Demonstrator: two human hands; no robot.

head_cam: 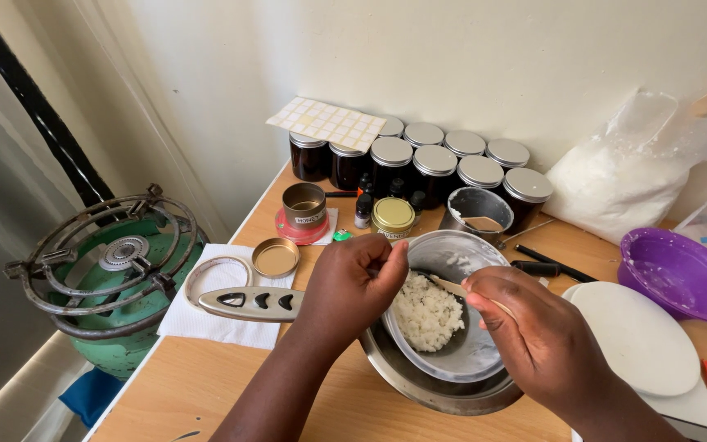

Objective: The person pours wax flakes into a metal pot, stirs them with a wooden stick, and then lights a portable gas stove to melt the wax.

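The left hand (352,282) grips the near-left rim of a clear bowl (472,356), fingers curled over the edge and thumb outside, closed on it. The bowl sits tilted inside a larger steel bowl (419,385) near the front edge of the wooden counter (206,385). The right hand (538,336) is closed around a wooden stick (452,286), whose tip reaches into the white flakes (427,315) heaped in the clear bowl's lower left part. Left of the left hand lies a grey tool (247,302) with dark cut-outs, resting on a white paper towel (206,323), with a round tin lid (275,257) just beside it. Behind it an open small tin (304,204) stands on a red disc (292,232), and a gold-lidded jar (393,215) sits near the clear bowl's far rim. Along the wall stand dark jars (435,168) with silver lids, a sheet of labels (326,123) lying over the leftmost ones. A grey cup (476,209) holding another wooden stick is just behind the bowls. To the right are a white plate (636,336), a purple bowl (681,274) and a plastic bag (623,176) of white flakes against the wall. Off the counter's left end stands a green gas burner (108,274).
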